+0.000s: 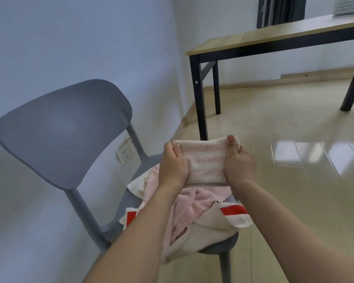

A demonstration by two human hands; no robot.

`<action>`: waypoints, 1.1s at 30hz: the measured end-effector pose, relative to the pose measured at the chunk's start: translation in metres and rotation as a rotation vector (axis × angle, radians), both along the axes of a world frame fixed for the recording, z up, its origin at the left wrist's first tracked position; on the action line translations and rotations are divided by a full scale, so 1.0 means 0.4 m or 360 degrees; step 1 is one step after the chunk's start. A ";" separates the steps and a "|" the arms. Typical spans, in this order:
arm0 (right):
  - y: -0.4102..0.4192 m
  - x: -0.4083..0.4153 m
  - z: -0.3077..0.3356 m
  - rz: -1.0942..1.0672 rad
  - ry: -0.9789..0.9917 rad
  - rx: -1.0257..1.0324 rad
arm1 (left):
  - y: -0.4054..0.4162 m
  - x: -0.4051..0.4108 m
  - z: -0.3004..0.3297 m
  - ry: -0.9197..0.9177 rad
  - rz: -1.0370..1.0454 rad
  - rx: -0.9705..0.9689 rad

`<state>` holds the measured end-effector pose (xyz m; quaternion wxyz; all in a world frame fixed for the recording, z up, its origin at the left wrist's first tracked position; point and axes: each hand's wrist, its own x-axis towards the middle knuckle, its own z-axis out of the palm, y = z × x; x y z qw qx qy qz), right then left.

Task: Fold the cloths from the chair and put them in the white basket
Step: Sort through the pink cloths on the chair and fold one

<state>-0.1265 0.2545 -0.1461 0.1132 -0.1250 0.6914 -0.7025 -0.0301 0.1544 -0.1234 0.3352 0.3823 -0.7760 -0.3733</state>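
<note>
A folded cream cloth with faint red stripes (204, 160) is held in the air above the grey chair (63, 131). My left hand (172, 162) grips its left edge and my right hand (238, 163) grips its right edge, thumbs on top. On the chair seat below lies a heap of cloths: a pink cloth (190, 207), a cream cloth with red bands (219, 223) and a pale cream cloth (139, 184). The white basket (348, 6) stands on the table at the top right, partly cut off by the frame edge.
A wooden-topped table (274, 35) with black legs stands at the back right. A wall with a socket (124, 153) is behind the chair. Glossy floor (294, 180) spreads to the right. A dark curtain (280, 9) hangs behind the table.
</note>
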 end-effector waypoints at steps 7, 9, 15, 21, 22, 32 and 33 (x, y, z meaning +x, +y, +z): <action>-0.135 -0.200 0.110 0.0016 0.0189 0.0416 | -0.132 -0.202 0.058 -0.0120 0.0144 0.0152; -0.122 -0.232 0.196 -0.0017 0.0172 0.0516 | -0.120 -0.232 0.157 -0.0198 0.0132 0.0177; -0.084 -0.344 0.699 -0.0022 0.0045 0.0539 | -0.067 -0.328 0.678 -0.0170 0.0018 0.0252; 0.066 -0.400 1.192 -0.0030 -0.0137 0.0597 | 0.091 -0.374 1.188 0.0016 0.0007 0.0436; 0.091 -0.406 1.239 -0.0023 -0.0163 0.0623 | 0.115 -0.377 1.231 0.0022 0.0013 0.0451; 0.215 -0.578 1.289 0.0070 -0.0231 0.0645 | 0.242 -0.545 1.279 -0.0210 0.0095 0.0456; 0.232 -0.619 1.289 0.0078 -0.0232 0.0649 | 0.262 -0.584 1.280 -0.0224 0.0094 0.0440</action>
